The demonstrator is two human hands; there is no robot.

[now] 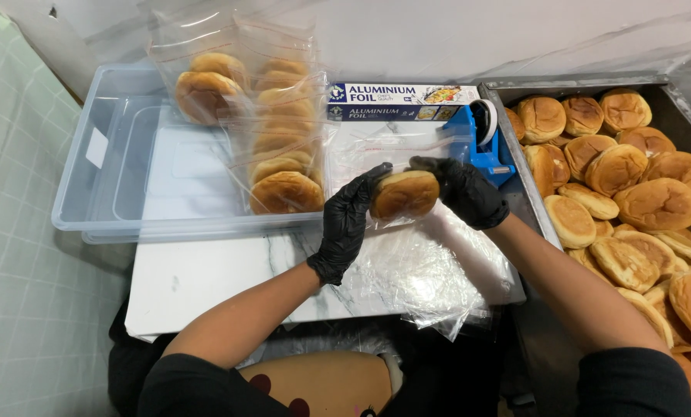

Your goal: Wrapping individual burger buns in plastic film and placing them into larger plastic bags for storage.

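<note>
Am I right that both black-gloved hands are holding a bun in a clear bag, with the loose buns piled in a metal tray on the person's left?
Not quite. Both gloved hands, left hand and right hand, do hold the bun in a clear bag, but the head view shows the metal tray of loose buns on the person's right, not the left.

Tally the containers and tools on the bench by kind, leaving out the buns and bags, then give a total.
Clear plastic tub: 1
Metal tray of loose buns: 1
Blue tape dispenser: 1
Long foil box: 1
Total: 4
</note>
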